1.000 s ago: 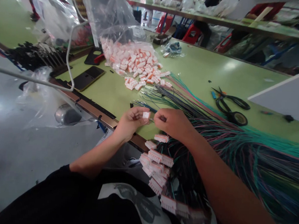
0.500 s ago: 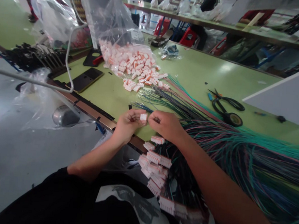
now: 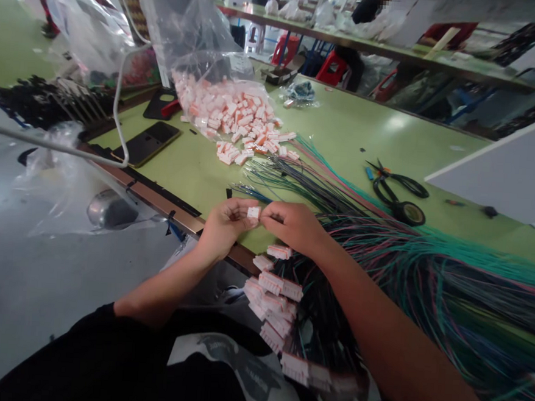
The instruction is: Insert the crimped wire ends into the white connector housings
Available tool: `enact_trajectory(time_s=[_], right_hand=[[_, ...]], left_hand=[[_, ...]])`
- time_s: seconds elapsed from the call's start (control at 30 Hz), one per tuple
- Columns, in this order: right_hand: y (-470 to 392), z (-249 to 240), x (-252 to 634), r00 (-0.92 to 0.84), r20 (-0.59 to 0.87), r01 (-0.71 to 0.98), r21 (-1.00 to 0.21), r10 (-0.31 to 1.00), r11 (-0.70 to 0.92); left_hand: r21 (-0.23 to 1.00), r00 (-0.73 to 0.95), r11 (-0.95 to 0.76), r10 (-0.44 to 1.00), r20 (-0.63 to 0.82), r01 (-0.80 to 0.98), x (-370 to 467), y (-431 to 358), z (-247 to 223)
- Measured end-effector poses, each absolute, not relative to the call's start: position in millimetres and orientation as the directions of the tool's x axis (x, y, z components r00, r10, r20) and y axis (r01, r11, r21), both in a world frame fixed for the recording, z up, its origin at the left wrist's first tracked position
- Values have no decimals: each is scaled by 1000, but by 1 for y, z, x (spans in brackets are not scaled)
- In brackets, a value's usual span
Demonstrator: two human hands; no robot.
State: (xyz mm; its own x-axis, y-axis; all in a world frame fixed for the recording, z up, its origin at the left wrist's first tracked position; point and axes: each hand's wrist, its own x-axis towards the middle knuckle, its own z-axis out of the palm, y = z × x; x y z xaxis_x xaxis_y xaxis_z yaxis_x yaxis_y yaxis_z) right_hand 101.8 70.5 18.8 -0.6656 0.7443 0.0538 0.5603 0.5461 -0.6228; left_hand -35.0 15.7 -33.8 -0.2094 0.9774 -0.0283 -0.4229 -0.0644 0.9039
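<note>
Pinching a small white connector [image 3: 253, 212] between left hand [image 3: 223, 225] fingertips at the table's [image 3: 345, 132] near edge, right hand [image 3: 293, 225] fingers closed against it. Behind, a clear plastic bag [image 3: 205, 43] spills more connectors [image 3: 237, 116] beside loose wires [image 3: 428, 267].

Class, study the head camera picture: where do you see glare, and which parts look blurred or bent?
Head view: glare patch on the green table; wire bundle and finished connectors smear toward the bottom right; table edges bow from wide-angle distortion; the small white connector stays fairly sharp.
</note>
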Motion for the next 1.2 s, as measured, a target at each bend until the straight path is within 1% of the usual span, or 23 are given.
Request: enact_trajectory(time_s=[0.1, 0.13, 0.17, 0.2, 0.23, 0.27, 0.33, 0.37, 0.43, 0.53, 0.6, 0.7, 0.9, 1.07, 1.2], right_hand=[[88, 21, 118, -688, -65, 561, -679, 723, 473], [96, 22, 126, -665, -69, 576, -681, 744, 452], [105, 22, 134, -599, -27, 620, -648, 800, 443], [113, 22, 142, -516, 26, 696, -570, 856, 436], [120, 22, 148, -442, 75, 780, -460, 894, 424], [125, 22, 152, -400, 91, 849, -339, 912, 406], [131, 19, 155, -382, 63, 916, -106, 922, 386], [132, 18, 153, -390, 29, 921, -13, 921, 390], [131, 15, 146, -397, -36, 909, 126, 917, 398], [129, 11, 136, -384, -83, 886, 248, 920, 392], [129, 9, 133, -385, -84, 873, 288, 919, 392], [129, 8, 132, -386, -82, 866, 311, 919, 392], [125, 11, 131, -340, -97, 881, 314, 935, 353], [127, 11, 131, -383, -110, 860, 320, 917, 397], [128, 9, 129, -381, -113, 857, 330, 918, 396]], left_hand=[[910, -151, -74, 989, 12, -409, -36, 15, -34], [914, -118, -67, 993, 21, -401, -36, 14, -33], [918, -85, -57, 996, 25, -391, -36, 14, -32], [924, -58, -47, 998, 27, -380, -36, 13, -31], [930, -34, -36, 999, 25, -367, -37, 12, -30], [936, -10, -24, 1000, 22, -352, -37, 12, -29], [946, 38, -9, 999, 23, -325, -38, 10, -27], [949, 60, -7, 998, 27, -315, -38, 10, -26], [954, 93, -8, 995, 38, -300, -38, 9, -25], [959, 115, -6, 993, 40, -283, -37, 9, -24], [960, 118, 1, 992, 33, -279, -37, 10, -24], [962, 114, 5, 993, 27, -273, -38, 11, -25], [971, 107, 1, 994, 25, -240, -39, 11, -28], [973, 103, -2, 994, 27, -231, -38, 10, -28], [971, 99, 9, 995, 15, -240, -37, 11, -28]])
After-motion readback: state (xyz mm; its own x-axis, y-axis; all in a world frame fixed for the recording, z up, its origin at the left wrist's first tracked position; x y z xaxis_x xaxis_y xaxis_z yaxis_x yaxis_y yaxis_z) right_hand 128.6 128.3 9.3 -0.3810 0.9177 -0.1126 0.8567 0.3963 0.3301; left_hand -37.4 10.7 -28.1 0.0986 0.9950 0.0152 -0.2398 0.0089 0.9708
